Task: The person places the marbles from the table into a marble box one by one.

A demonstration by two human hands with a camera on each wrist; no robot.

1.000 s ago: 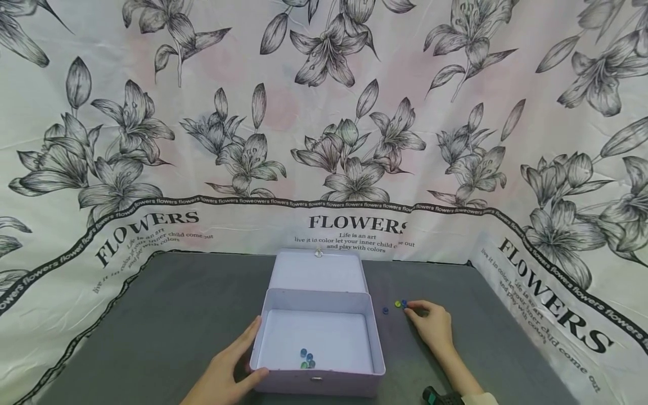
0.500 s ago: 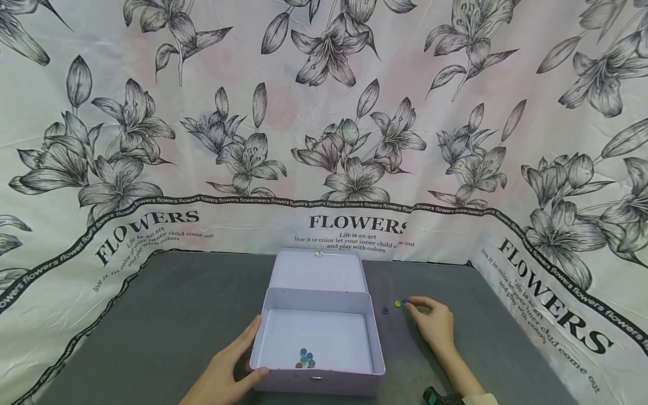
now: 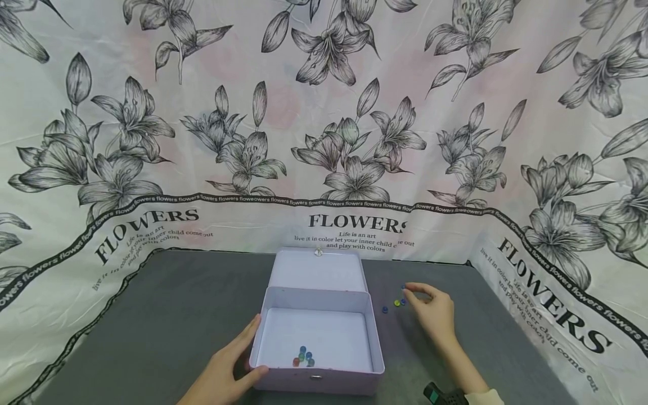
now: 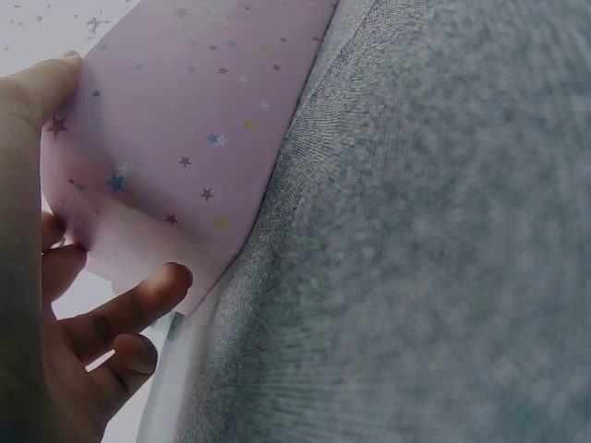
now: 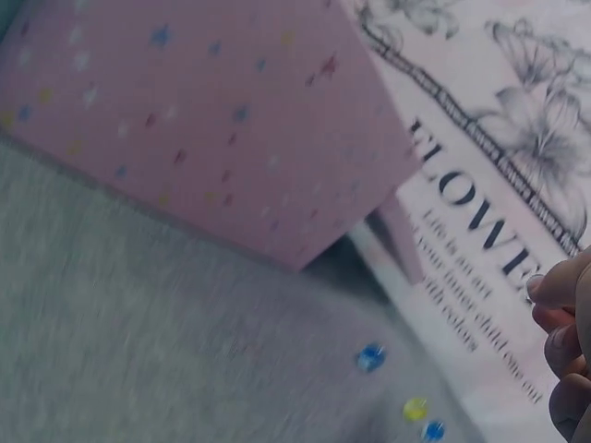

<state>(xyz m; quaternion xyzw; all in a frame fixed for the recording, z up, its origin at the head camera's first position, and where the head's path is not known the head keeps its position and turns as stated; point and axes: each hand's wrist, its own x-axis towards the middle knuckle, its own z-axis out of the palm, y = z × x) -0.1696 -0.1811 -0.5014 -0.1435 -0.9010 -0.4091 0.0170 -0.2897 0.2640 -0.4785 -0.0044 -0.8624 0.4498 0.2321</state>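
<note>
A lilac tin box (image 3: 316, 382) with printed stars stands on the grey cloth, its lid (image 3: 316, 271) tipped back. My left hand (image 3: 225, 363) grips its front left corner, thumb at the front and fingers along the side. Inside, near the front wall, lie several glass marbles: blue ones, greenish ones and a red marble (image 3: 296, 362). Right of the box, my right hand (image 3: 432, 315) pinches a small blue marble (image 3: 403, 287) between thumb and forefinger. Just below it on the cloth are a yellow marble (image 3: 397, 302), a blue marble beside that, and another blue marble (image 5: 371, 357) nearer the box.
Grey cloth (image 3: 192, 315) covers the table. A white flower-printed curtain (image 3: 349, 140) rises behind it and along both sides. On the right wrist sits a black strapped device (image 3: 445, 395).
My right hand has come up slightly from the loose marbles with a blue one in its fingertips. Inside the box, a red marble has come into view and rolled left. The left hand keeps its place.
</note>
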